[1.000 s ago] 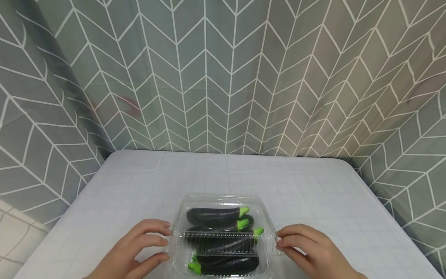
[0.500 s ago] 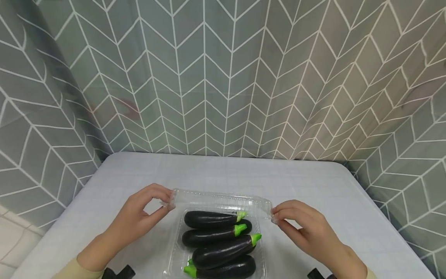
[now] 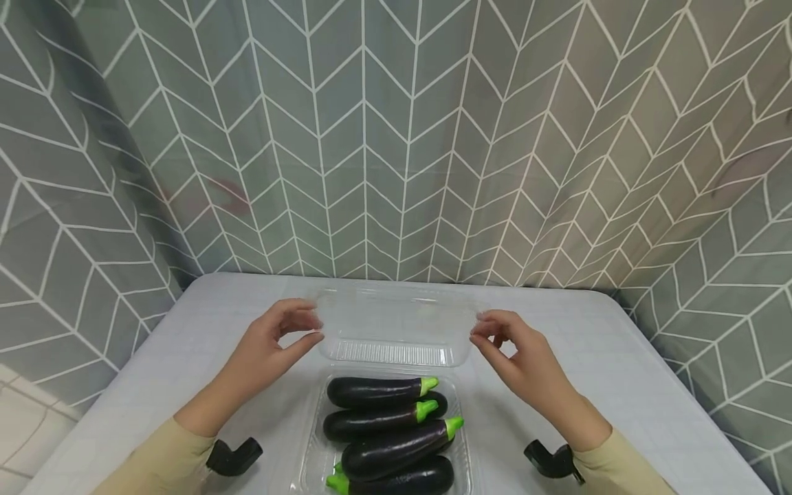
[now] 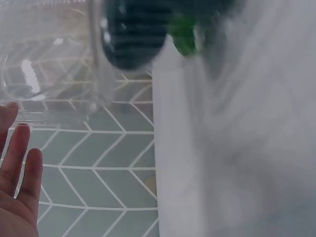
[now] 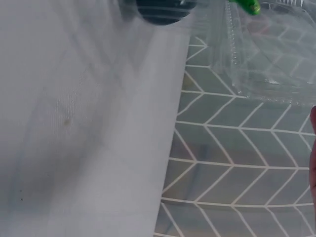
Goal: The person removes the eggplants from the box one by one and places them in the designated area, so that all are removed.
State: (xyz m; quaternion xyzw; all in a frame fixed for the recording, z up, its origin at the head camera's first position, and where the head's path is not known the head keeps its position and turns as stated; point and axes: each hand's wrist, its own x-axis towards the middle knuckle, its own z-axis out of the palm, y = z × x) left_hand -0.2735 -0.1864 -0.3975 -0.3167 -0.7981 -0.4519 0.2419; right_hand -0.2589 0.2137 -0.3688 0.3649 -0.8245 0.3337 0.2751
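Note:
A clear plastic clamshell container stands at the front middle, its lid [image 3: 396, 323] tipped back behind the base [image 3: 309, 450]. Several dark purple eggplants [image 3: 396, 450] with green stems lie piled in the base. My left hand [image 3: 272, 340] is at the lid's left side, fingertips right at its edge, with a gap between thumb and fingers. At the lid's right side, my right hand [image 3: 516, 347] has loosely bent fingers, the thumb and index tips close to the edge. In the left wrist view, straight fingers [image 4: 32, 173] show below the clear plastic.
A white cloth covers the table [image 3: 551, 323]. Behind and at the sides hangs a grey curtain [image 3: 396, 137] with white chevron lines. Black curved pieces sit at the left wrist [image 3: 234, 457] and the right wrist [image 3: 551, 459].
The lid has swung up from the eggplants and backward to lie behind the base. Both hands moved away from me with it and let go of its corners.

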